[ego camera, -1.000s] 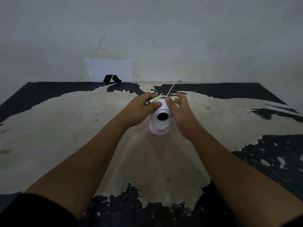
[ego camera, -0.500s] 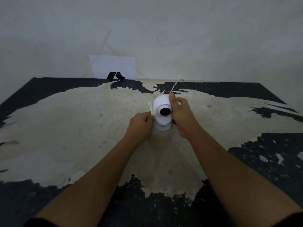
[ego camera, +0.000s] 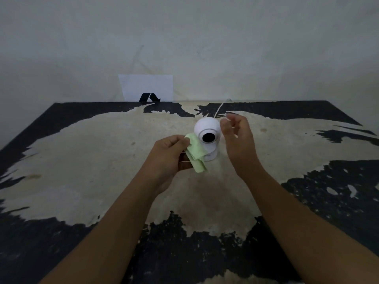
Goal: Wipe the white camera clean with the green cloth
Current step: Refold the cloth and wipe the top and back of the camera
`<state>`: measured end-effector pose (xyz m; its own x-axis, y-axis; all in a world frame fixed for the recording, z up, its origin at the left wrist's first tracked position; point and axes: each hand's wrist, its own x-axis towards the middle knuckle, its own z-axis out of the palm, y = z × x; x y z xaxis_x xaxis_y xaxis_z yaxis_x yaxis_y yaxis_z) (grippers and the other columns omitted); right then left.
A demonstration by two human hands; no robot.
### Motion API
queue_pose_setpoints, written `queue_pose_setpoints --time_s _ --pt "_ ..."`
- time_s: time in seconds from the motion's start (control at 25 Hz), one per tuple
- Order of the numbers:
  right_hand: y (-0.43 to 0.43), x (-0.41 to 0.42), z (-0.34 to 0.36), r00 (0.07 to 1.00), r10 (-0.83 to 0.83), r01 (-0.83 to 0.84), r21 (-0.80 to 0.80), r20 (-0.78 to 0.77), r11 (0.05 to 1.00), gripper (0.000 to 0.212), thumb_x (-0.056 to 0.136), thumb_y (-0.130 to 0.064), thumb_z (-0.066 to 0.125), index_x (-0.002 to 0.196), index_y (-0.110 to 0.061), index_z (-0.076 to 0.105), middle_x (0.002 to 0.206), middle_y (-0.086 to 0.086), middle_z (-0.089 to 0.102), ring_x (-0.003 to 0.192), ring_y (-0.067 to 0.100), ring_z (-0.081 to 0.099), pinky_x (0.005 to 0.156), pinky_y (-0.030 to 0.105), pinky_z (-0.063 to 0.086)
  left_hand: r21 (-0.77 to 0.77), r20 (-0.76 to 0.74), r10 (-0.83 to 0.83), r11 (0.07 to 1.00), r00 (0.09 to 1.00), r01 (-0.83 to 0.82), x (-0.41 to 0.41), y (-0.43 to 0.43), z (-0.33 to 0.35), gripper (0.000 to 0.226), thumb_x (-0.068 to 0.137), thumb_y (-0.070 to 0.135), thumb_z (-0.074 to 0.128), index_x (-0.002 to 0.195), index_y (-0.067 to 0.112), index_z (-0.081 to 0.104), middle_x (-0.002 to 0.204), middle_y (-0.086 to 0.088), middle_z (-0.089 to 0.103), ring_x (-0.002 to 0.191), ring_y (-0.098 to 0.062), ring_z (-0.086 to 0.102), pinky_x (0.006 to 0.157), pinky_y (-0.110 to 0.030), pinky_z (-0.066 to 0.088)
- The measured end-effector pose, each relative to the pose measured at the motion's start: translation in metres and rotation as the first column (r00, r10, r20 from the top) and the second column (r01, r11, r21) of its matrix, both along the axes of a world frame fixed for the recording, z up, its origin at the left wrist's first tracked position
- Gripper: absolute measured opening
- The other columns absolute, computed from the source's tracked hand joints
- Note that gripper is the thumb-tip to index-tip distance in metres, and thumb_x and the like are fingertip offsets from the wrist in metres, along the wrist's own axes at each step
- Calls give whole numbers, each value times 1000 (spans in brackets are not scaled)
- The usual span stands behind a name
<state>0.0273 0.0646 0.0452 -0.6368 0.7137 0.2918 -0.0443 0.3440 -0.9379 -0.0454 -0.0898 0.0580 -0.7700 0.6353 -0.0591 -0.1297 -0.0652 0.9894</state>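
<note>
**Grip: left hand pinches cloth, right hand loose off the camera**

Left hand [ego camera: 170, 154] has a closed grip on the green cloth [ego camera: 194, 155], thumb pressing the upper corner against the fingers. The cloth is folded, lower end hanging free, upper edge just beside or touching the camera's left side; can't tell which. Right hand [ego camera: 238, 138] is half-curled just right of the dome, not clamped on it. It looks like it's holding nothing, though the thin white cable [ego camera: 220, 107] runs close past its fingertips, so contact there is unclear.

White camera [ego camera: 208, 138] stands upright mid-worktop [ego camera: 82, 156], black lens facing the person, cable trailing off the back toward the wall.

Judgement on doing the wipe well:
- The camera looks light and top-heavy on a small base, so steady it with the right hand on the base or the back of the dome before pushing cloth against it.
- Bunch the loose tail into the palm so a flat pad meets the surface, not a flapping edge.
- Work the shell around the dome, then the lens ring with light pressure.
- Keep clear of the cable; a snag could tip or drag the unit.
</note>
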Motion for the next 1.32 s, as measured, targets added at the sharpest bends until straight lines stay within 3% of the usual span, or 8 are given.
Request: queue_pose_setpoints --time_s 0.2,0.4,0.56,0.64,0.8,0.92,1.08,1.32 --pt "-32 50 24 912 393 -409 193 117 892 28 76 -31 72 100 -29 59 95 -7 61 81 4 60 72 23 55 93 23 -73 993 997 71 17 4 23 23 95 16 48 86 6 67 76 -9 71 65 -18 67 57 -30 56" --pt "-30 62 30 965 262 -263 66 24 963 12 90 -18 59 100 -21 66 90 0 70 76 7 66 68 22 57 150 54 -131 981 990 122 30 14 24 35 97 28 43 107 2 64 96 -18 70 86 -28 67 78 -40 56" --pt "-24 65 33 958 267 -286 -307 -103 908 37 101 -25 37 100 -11 70 93 9 75 88 21 71 83 33 58 59 -196 -89 993 977 102 42 14 14 10 92 19 51 96 19 60 95 2 72 93 -19 67 83 -33 53" --pt "-21 66 36 956 250 -293 -439 -154 849 37 101 -24 36 95 -11 70 89 8 76 88 22 71 86 37 56 -32 -370 -175 984 913 175 46 11 10 24 83 18 66 102 30 57 105 10 68 97 -7 64 82 -23 52" --pt "-17 63 33 941 308 -339 -446 -143 828 32 99 -20 39 100 -12 69 87 5 76 87 18 72 83 33 57 -80 -600 -60 997 797 15 50 20 10 29 80 15 70 97 37 58 97 17 65 85 1 61 71 -13 50" --pt "-14 61 27 931 339 -362 -453 -133 815 34 100 -24 38 101 -12 70 87 4 73 80 16 69 79 34 56 3 -440 60 998 896 -66 46 27 12 14 91 16 56 90 19 70 86 0 71 73 -6 64 64 -17 52" --pt "-8 64 14 904 409 -421 -429 -126 799 41 86 -42 55 112 -12 67 108 10 73 101 26 69 89 40 56 -6 -121 -64 998 991 64 39 32 20 19 91 18 56 87 9 73 93 -15 74 84 -25 70 76 -35 58" --pt "9 68 -3 968 220 -250 -462 -119 851 14 89 -14 61 101 -14 67 102 10 73 97 28 69 85 44 57 11 -19 -45 999 999 45 37 47 18 17 89 17 59 84 6 70 86 -8 74 77 -19 70 61 -32 58"
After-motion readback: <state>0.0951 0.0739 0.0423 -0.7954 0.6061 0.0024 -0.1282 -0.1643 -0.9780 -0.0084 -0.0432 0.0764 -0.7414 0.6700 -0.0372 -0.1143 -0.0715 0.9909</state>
